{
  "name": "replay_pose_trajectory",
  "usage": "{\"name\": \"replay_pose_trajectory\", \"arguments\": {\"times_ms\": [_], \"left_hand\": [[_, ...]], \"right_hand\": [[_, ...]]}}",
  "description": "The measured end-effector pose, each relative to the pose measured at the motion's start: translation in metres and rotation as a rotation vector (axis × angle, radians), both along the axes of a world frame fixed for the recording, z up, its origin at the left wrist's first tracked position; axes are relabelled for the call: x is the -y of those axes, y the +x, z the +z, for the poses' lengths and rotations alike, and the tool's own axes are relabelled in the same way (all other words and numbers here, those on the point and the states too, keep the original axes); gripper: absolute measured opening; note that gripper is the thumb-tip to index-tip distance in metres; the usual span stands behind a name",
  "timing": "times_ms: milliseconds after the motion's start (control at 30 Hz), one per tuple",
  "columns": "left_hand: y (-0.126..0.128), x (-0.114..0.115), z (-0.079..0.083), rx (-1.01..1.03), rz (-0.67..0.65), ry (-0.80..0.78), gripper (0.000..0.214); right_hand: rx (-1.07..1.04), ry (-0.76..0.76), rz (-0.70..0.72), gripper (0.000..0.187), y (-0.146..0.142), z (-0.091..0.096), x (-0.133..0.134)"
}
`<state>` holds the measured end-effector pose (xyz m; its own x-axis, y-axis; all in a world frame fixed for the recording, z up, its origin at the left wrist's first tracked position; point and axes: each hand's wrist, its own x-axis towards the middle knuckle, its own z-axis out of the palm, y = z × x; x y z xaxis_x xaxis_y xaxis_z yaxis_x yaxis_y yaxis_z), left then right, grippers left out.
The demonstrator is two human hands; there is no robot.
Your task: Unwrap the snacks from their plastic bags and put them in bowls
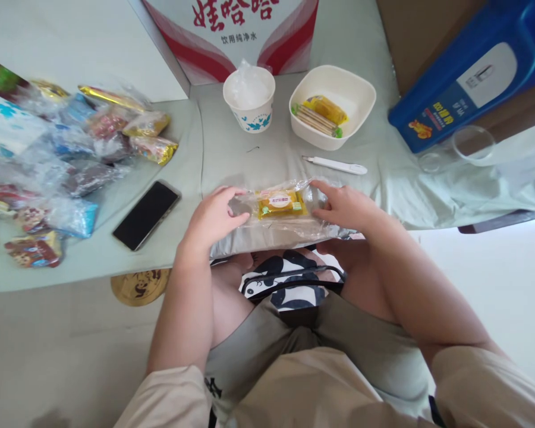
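Observation:
A yellow-wrapped snack packet (282,203) lies flat on a sheet of clear plastic film (311,224) near the front edge of the table. To its left, my left hand (216,215) rests at the film with thumb and forefinger apart. On the other side, my right hand (345,205) is on the film's right part, its forefinger stretched out and thumb apart from it. Neither hand touches the packet. Behind my right hand lies a white pen-like cutter (336,164).
A phone (147,215) and a pile of wrapped snacks (78,151) lie left. Behind stand a paper cup (254,119) with plastic inside, a white bowl (359,101) holding packets, and a red-white carton (249,53). A blue container (472,71) and clear cup (472,145) are right.

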<state>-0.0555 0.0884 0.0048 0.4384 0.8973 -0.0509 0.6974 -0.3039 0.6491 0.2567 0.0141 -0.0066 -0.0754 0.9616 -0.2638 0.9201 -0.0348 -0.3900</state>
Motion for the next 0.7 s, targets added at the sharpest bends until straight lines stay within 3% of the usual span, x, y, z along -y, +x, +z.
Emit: {"name": "replay_pose_trajectory", "arguments": {"times_ms": [100, 133, 267, 400, 533, 700], "left_hand": [[-0.002, -0.002, -0.005, -0.065, -0.006, 0.036, 0.066], [-0.002, -0.002, -0.008, -0.082, 0.004, 0.054, 0.061], [0.003, -0.005, -0.013, 0.003, 0.054, 0.089, 0.010], [0.017, -0.004, -0.008, 0.330, 0.089, -0.157, 0.019], [0.031, -0.001, 0.002, 0.619, 0.154, -0.400, 0.021], [0.032, -0.005, 0.007, 0.756, 0.289, -0.482, 0.033]], "right_hand": [[0.039, 0.034, -0.026, 0.073, -0.003, -0.001, 0.002], [0.034, 0.072, -0.029, 0.067, -0.005, 0.001, 0.003], [-0.100, 0.255, 0.028, 0.037, -0.018, 0.007, 0.005], [-0.273, 0.375, 0.231, 0.046, -0.038, 0.006, 0.004], [-0.285, 0.321, 0.213, 0.072, -0.054, -0.003, 0.000], [-0.425, 0.292, 0.133, 0.051, -0.049, -0.005, -0.009]]}}
